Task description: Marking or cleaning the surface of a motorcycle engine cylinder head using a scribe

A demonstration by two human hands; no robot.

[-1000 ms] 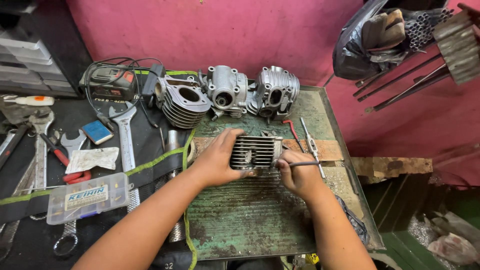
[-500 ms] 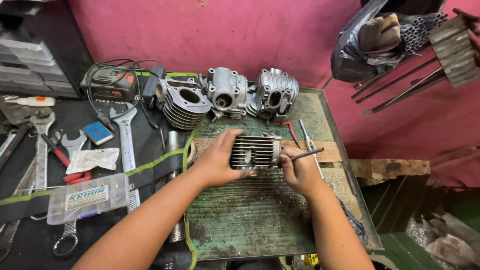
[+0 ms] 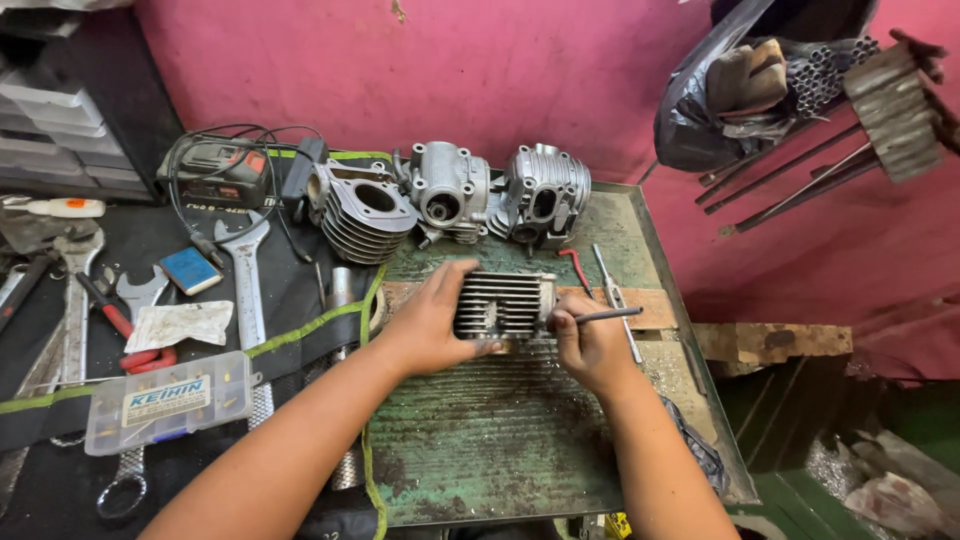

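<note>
Hands of one person work at a green, worn metal tabletop (image 3: 520,440), seen from above. The left hand (image 3: 432,318) grips the left end of a finned cylinder head (image 3: 503,303), fingers curled over its top edge and thumb at its near side. The head lies on its side on a wooden strip (image 3: 640,305) near the middle of the tabletop. The right hand (image 3: 590,345) is clenched around a thin metal rod (image 3: 607,316), whose tip meets the right end of the head.

Behind them, along the far edge, stand a finned cylinder (image 3: 362,210) and two more cylinder heads (image 3: 448,198), side by side. A long thin tool (image 3: 615,300) lies across the wooden strip just right of the hands.

To the left, on a black mat (image 3: 290,290), lie wrenches (image 3: 245,280), a blue block (image 3: 190,270) and a clear plastic parts box (image 3: 168,400). A pink wall (image 3: 450,70) rises behind.
</note>
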